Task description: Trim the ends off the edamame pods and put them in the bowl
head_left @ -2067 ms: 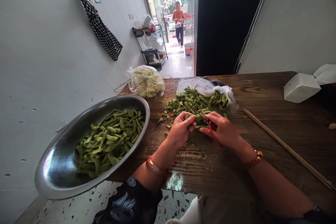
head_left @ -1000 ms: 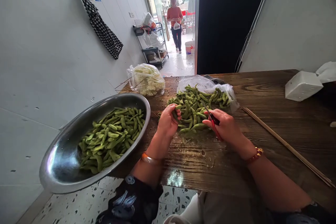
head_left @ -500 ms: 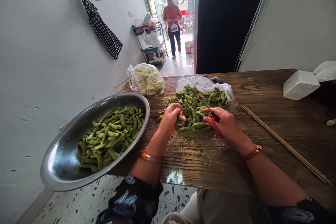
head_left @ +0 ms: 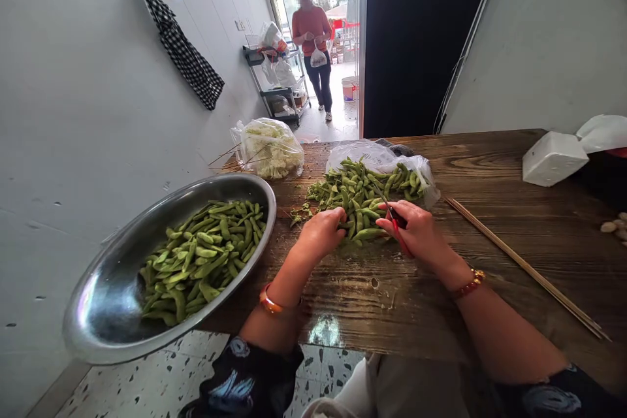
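My right hand (head_left: pixel 414 225) grips a pair of scissors (head_left: pixel 404 241) with red and black handles. Their narrow blades point up and left over a heap of green edamame pods (head_left: pixel 365 192). At the near left edge of that heap, the fingers of my left hand (head_left: pixel 321 232) are curled round a pod, mostly hidden by the hand. On my left a large oval metal basin (head_left: pixel 105 304) stands tilted, with many edamame pods (head_left: pixel 208 255) inside it.
A clear bag of pale vegetable (head_left: pixel 269 150) and a white plastic bag (head_left: pixel 362 153) lie toward the table's far side. Thin wooden sticks (head_left: pixel 524 264) and a white tissue box (head_left: pixel 553 158) are on the right. Beyond the table, a person (head_left: pixel 313 39) stands near a cart (head_left: pixel 279 85).
My left hand has moved slightly down and turned over, its back now upward against the heap. My right hand keeps the scissors almost in place. The person in the doorway has come a little closer.
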Demonstrator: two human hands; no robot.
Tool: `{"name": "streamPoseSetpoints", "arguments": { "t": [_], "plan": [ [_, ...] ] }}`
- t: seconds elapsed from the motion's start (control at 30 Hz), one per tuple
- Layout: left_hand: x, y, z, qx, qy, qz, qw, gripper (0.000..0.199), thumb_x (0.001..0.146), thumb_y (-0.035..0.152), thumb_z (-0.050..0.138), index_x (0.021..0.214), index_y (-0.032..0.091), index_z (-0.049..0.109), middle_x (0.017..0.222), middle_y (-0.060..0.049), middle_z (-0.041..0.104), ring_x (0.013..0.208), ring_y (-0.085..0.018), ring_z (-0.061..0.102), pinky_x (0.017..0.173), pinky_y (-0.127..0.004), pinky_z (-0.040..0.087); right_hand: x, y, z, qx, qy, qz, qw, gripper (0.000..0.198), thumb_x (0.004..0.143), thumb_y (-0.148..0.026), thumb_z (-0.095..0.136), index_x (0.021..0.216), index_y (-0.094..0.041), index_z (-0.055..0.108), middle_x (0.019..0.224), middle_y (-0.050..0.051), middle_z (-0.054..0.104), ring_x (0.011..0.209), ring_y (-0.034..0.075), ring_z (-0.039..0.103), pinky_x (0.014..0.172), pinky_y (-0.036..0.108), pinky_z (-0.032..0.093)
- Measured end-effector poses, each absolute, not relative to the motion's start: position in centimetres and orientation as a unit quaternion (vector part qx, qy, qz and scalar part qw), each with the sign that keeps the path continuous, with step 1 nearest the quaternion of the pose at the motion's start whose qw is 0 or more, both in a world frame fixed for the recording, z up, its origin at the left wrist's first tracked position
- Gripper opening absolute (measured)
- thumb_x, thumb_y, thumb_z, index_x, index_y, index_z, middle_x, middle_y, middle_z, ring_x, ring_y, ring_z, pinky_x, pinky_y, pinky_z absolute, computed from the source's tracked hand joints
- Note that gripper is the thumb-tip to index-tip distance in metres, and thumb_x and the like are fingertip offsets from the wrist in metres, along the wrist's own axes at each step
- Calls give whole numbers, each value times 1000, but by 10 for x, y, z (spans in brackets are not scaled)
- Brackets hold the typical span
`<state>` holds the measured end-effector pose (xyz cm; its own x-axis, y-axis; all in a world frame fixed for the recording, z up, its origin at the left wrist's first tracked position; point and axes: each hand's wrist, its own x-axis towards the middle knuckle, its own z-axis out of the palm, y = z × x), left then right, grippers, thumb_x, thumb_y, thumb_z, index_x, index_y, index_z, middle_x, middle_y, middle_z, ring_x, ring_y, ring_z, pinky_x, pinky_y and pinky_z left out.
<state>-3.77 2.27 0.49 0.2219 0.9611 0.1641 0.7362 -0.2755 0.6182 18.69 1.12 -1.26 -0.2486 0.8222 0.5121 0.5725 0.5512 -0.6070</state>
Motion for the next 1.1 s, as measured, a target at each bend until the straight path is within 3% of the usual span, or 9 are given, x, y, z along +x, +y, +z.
{"name": "streamPoseSetpoints", "arguments": {
  "t": [0.13,0.27,0.33,0.47,0.57,0.77,1.1],
  "plan": [
    [-37,26,0,748,573,275,191,21,61,7,68,59,20,52,64,0,48,60,-14,41,57,-24,26,187,11,-13,-449,-775,143,421,37,87,-50,57,107,-19,64,93,7,66,84,21,63,78,35,51],
    [-34,27,7,735,542,352,206,10,70,15,66,63,18,59,69,-1,50,64,-13,44,62,-23,32,188,12,-13,-446,-778,141,420,35,87,-49,57,106,-20,64,91,7,65,82,21,62,76,35,51],
    [-33,25,13,714,515,395,264,5,73,20,65,70,17,64,69,-1,52,65,-12,45,61,-23,34,188,12,-14,-444,-779,141,421,36,86,-49,57,105,-20,64,92,7,65,83,21,63,76,35,51],
    [-28,16,23,633,462,411,467,23,80,33,61,88,13,69,56,2,48,49,-7,37,49,-20,27,186,11,-14,-436,-789,139,410,38,84,-50,60,108,-20,64,97,8,66,86,22,64,77,35,52],
    [-21,9,26,598,432,394,549,26,78,35,62,90,12,67,49,5,44,42,-5,33,44,-19,22,185,9,-13,-432,-802,129,392,37,83,-50,62,107,-22,64,98,7,66,84,21,65,75,35,53],
    [-8,2,26,598,422,390,559,16,73,26,64,81,12,64,53,4,49,42,-3,38,43,-17,26,181,6,-11,-418,-819,139,368,35,79,-46,67,106,-23,64,101,6,66,86,21,65,75,33,53],
    [-3,-2,19,582,425,370,586,25,74,33,67,87,12,66,54,3,51,42,-4,41,42,-17,26,178,5,-12,-403,-817,160,381,34,80,-43,67,106,-23,63,97,6,64,83,19,64,73,33,54]
  ]
}}
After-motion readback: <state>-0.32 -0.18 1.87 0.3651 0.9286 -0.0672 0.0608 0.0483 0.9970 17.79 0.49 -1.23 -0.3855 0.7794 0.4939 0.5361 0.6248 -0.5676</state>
